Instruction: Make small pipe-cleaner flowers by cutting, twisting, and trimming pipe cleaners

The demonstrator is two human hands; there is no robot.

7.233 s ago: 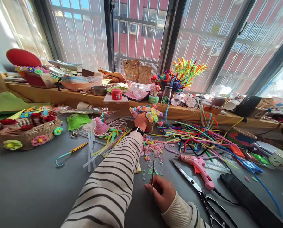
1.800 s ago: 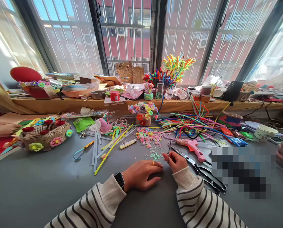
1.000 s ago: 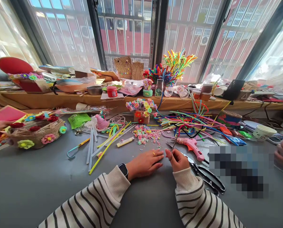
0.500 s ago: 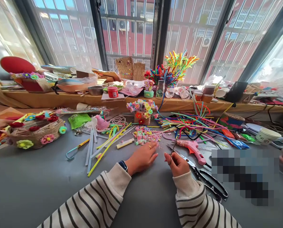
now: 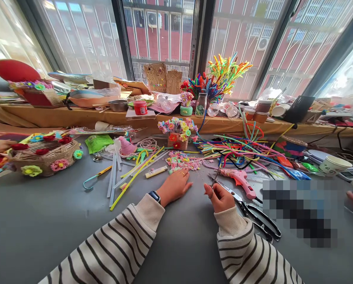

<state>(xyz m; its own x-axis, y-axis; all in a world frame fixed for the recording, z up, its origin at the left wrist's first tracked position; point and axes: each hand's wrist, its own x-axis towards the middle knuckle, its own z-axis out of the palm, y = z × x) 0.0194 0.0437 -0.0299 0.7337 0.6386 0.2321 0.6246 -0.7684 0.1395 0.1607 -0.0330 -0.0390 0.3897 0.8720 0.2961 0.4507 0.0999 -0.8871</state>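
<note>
Shifted up-frame, the flat, unclosed left grip (image 5: 174,187) is being held where central scraps (image 5: 182,160) could be scattered by sweeping, a slim tool (image 5: 215,178) being pinched by the right grip (image 5: 221,197).

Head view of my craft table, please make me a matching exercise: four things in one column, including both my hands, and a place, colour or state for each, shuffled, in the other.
Column one
1. Left hand
2. Right hand
3. Hot glue gun
4. Large scissors

Column two
A. Silver and black, lying beside something pink
B. Pinching a slim dark tool
C. Palm down by the near edge of the pastel clippings
D. Mostly pink

Pairs: 1-C, 2-B, 3-D, 4-A
</note>
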